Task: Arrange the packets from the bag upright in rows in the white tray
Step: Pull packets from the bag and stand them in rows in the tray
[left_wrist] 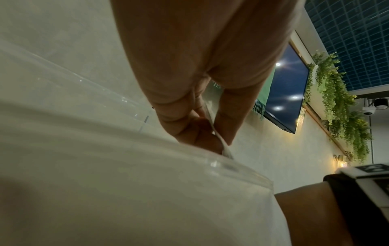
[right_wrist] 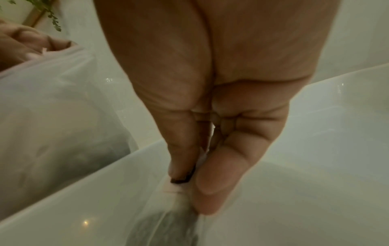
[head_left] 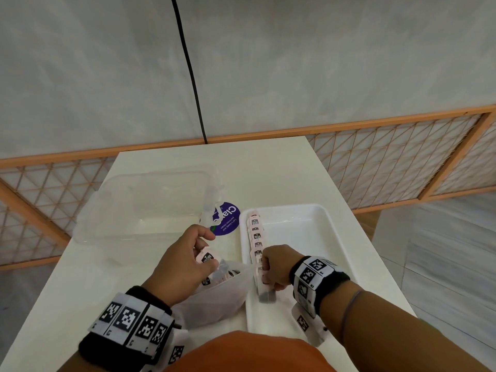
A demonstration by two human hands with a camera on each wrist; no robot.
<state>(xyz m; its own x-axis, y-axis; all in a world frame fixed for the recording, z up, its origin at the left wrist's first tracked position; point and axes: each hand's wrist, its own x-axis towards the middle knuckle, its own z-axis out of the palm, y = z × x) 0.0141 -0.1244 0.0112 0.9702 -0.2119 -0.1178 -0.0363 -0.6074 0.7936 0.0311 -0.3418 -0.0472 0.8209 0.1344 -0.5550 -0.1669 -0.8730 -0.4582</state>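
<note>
A white tray (head_left: 308, 237) lies right of centre, with a row of pink packets (head_left: 256, 234) standing along its left wall. At the near end of that row my right hand (head_left: 268, 275) pinches the pink top of a packet (right_wrist: 174, 188), whose dark lower part (head_left: 267, 296) touches the tray floor (right_wrist: 315, 183). My left hand (head_left: 204, 261) pinches another packet (head_left: 206, 257) between thumb and fingers, just above the mouth of the translucent bag (head_left: 214, 299). More packets show inside the bag. In the left wrist view only that packet's thin edge (left_wrist: 212, 126) shows.
A clear plastic container (head_left: 145, 205) stands at the back left of the white table (head_left: 255, 167). A round purple label (head_left: 226, 218) sits between it and the tray. The tray's right part holds nothing. Wooden lattice railing (head_left: 402, 157) runs behind the table.
</note>
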